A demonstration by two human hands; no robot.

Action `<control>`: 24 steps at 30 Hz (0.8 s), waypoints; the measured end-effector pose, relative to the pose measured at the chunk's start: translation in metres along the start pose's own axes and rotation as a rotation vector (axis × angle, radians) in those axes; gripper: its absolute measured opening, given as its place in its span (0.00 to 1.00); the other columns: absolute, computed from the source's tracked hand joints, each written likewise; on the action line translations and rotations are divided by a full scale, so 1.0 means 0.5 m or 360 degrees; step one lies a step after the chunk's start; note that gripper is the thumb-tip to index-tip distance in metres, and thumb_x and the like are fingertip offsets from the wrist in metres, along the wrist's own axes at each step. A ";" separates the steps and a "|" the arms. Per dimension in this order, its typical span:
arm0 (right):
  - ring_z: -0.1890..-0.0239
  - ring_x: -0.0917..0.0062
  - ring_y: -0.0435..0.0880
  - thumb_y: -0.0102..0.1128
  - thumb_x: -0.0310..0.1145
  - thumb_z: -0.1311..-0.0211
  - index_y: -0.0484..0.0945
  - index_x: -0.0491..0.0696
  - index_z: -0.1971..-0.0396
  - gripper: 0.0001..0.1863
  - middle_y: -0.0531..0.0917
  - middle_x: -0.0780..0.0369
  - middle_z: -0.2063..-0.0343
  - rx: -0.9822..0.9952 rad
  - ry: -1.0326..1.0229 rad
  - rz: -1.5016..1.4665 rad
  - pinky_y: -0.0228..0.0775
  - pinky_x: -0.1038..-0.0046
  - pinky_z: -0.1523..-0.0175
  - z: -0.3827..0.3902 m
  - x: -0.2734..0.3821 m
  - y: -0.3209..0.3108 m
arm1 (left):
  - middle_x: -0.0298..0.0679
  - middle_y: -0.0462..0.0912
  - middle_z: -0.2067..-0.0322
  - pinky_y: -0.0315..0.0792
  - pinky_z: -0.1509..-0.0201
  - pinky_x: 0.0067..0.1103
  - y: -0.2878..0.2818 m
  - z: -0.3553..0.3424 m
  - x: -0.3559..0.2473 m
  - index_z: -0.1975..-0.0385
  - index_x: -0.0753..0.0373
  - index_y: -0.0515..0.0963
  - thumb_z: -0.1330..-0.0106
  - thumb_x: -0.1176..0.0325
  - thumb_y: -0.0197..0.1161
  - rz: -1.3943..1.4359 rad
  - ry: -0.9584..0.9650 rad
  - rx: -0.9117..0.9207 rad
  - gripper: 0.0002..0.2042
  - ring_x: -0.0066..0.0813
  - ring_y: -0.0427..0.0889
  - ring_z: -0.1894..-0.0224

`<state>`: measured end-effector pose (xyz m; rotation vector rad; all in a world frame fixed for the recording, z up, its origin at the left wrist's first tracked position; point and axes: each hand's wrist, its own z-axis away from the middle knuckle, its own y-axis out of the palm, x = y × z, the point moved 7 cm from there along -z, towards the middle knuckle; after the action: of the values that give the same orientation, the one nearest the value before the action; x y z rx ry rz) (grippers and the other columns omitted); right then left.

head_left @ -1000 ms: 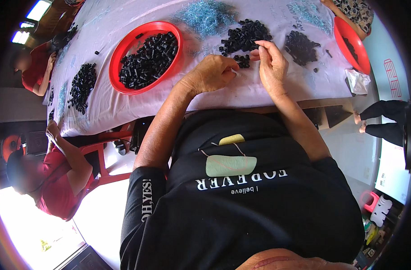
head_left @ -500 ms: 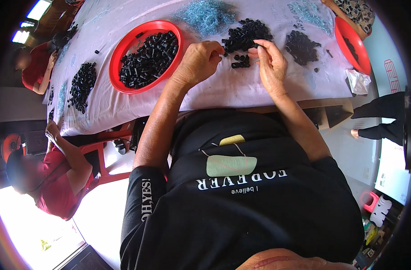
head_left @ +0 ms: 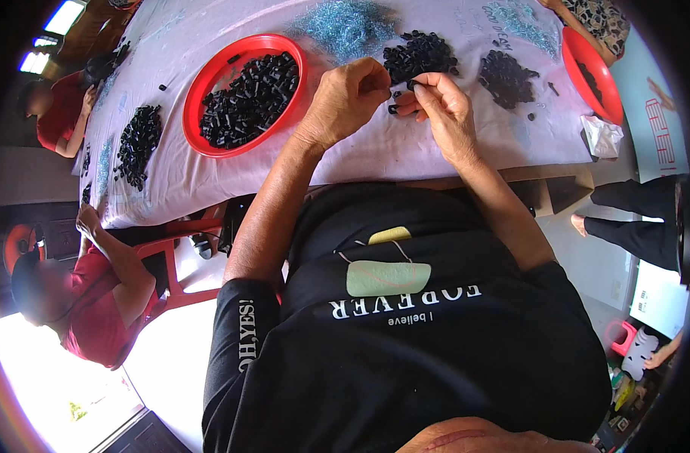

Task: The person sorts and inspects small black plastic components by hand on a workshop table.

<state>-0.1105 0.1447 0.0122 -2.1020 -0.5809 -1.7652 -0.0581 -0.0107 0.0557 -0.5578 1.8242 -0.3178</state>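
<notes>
My right hand (head_left: pixel 449 117) pinches a small black piece (head_left: pixel 413 84), probably plastic, between thumb and fingers. Close by on its left, my left hand (head_left: pixel 345 102) has its fingers closed together; whatever they hold is hidden. Both hands are above the cloth-covered table, just in front of a heap of small black pieces (head_left: pixel 420 54). A few more black pieces (head_left: pixel 394 109) lie between the hands, partly covered by the right fingers. Beyond the left hand spreads a pile of tiny clear bluish parts (head_left: pixel 345 30).
Left of my hands stands a red basin (head_left: pixel 191 113) full of black cylindrical pieces. Other black heaps (head_left: pixel 138 143) (head_left: pixel 507 79) lie on the pale cloth (head_left: pixel 345 162). A second red basin (head_left: pixel 613 106) and crumpled white paper (head_left: pixel 602 137) are at the right edge. Co-workers (head_left: pixel 95 302) sit at the left.
My right hand has moved slightly left, closer to my left hand, with a black piece at its fingertips. The left hand has shifted slightly right. A person at the right has moved.
</notes>
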 end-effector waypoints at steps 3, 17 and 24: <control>0.67 0.83 0.85 0.54 0.31 0.30 0.75 0.45 0.56 0.08 0.86 0.64 0.68 0.0075 0.0011 -0.0007 0.71 0.84 0.66 0.004 0.008 0.010 | 0.43 0.85 0.71 0.78 0.61 0.24 0.001 -0.001 0.005 0.66 0.67 0.78 0.44 0.77 0.66 0.0056 -0.0015 -0.0010 0.07 0.30 0.86 0.67; 0.68 0.83 0.84 0.59 0.26 0.35 0.80 0.41 0.59 0.07 0.84 0.63 0.68 -0.0004 0.0053 -0.0042 0.79 0.81 0.62 0.003 0.001 0.011 | 0.43 0.85 0.71 0.79 0.61 0.23 0.000 0.001 0.000 0.65 0.67 0.79 0.43 0.76 0.66 0.0079 -0.0001 -0.0038 0.07 0.30 0.86 0.67; 0.69 0.81 0.86 0.60 0.26 0.35 0.80 0.40 0.58 0.08 0.85 0.62 0.68 0.0022 0.0077 -0.0146 0.80 0.81 0.63 0.003 -0.005 0.011 | 0.45 0.85 0.71 0.79 0.62 0.24 -0.006 0.002 -0.025 0.68 0.67 0.79 0.43 0.76 0.65 -0.0064 0.0007 -0.0106 0.05 0.33 0.87 0.67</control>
<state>-0.1067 0.1403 0.0094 -2.0478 -0.6840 -1.8505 -0.0537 -0.0067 0.0671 -0.6416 1.8352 -0.2863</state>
